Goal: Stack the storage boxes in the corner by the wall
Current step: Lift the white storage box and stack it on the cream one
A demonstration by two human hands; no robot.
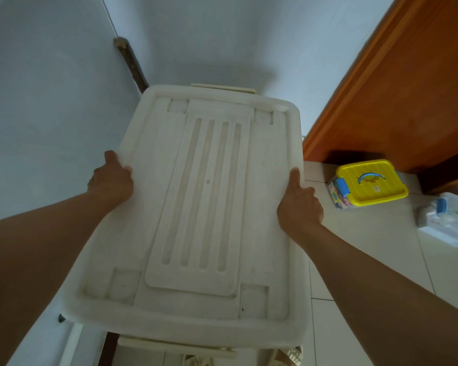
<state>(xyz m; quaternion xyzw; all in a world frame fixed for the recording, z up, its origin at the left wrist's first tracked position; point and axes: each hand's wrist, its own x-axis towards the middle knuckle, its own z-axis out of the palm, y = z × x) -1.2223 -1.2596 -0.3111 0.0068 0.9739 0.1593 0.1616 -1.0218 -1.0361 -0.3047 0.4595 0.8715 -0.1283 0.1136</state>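
A large white storage box [204,215] with a ribbed lid fills the middle of the view, close to the wall corner. My left hand [111,180] grips its left rim, thumb on top. My right hand [299,202] grips the right rim in the same way. Under its near edge shows the cream rim of another box [175,350]; whether the two touch is hidden. A small clear box with a yellow lid [368,183] and a blue handle sits on the floor to the right.
Pale walls [50,101] meet in a corner behind the box. A wooden door [407,88] stands at the right. A clear box [447,220] with a blue latch lies on the tiled floor [354,260] at the far right.
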